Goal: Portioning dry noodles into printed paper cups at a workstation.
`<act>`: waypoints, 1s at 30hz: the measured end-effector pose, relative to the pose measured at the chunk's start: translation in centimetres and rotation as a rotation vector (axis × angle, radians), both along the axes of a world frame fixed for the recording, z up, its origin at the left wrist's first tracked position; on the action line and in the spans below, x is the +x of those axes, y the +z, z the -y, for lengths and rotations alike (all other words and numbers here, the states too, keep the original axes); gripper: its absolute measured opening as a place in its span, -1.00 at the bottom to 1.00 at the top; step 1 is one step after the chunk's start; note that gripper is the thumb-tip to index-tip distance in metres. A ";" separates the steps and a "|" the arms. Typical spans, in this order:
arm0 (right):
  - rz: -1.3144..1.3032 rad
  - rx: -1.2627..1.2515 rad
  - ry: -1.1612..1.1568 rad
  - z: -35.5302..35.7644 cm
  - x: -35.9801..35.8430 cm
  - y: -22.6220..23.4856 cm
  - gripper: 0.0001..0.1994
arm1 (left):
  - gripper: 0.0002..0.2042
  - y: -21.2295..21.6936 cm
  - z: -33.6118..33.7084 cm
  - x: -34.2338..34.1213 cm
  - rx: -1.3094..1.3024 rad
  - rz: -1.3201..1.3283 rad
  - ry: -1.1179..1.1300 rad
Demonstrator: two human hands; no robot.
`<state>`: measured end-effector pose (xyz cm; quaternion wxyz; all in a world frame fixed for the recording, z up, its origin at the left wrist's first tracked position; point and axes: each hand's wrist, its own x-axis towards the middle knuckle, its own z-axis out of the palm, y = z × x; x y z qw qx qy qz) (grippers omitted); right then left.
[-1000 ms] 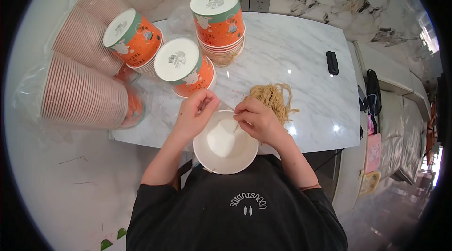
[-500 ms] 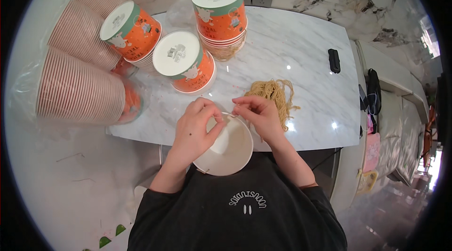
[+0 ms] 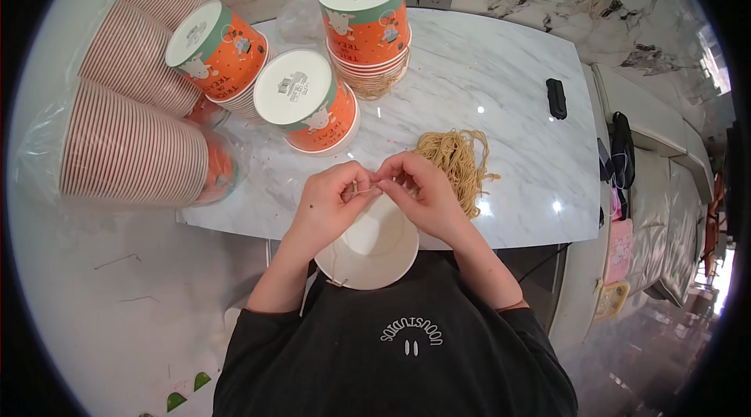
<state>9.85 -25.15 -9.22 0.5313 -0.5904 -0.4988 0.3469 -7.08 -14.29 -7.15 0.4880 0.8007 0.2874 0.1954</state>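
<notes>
Held against my body at the table's near edge is a paper bucket, its white inside facing up. A thin cord is knotted at its near left rim and runs up along the inside. Over the far rim my left hand and my right hand meet, fingertips pinched together on the cord. The fingers cover most of that stretch of cord and part of the rim. A loose bundle of tan cord lies just beyond my right hand.
Upside-down orange and green paper buckets stand beyond my left hand, with another stack farther back. Nested buckets in clear plastic fill the left side. A small black object lies on the marble table at right.
My hands have come closer together at the far rim, the fingertips now touching. The bucket has shifted slightly left, and more cord shows at its near left rim.
</notes>
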 end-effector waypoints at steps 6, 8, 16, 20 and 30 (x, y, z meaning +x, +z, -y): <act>0.009 -0.001 0.045 0.1 0.1 0.4 -0.86 | -0.85 1.8 -0.1 0.0 -0.091 -0.120 0.088; 0.117 0.039 0.113 0.3 0.0 0.4 -0.85 | -0.80 1.1 0.0 -0.5 -0.011 -0.119 0.039; 0.338 0.185 0.017 0.6 -0.5 0.1 -0.84 | -0.84 -0.8 0.0 -1.2 -0.360 -0.068 0.065; 0.308 0.209 0.033 0.9 -0.8 -0.7 -0.82 | -0.87 0.3 -0.8 -1.2 -0.621 0.032 0.031; 0.450 0.202 -0.171 1.1 -3.2 -0.7 -0.75 | -0.88 0.3 -1.2 -1.3 -0.666 -0.045 0.002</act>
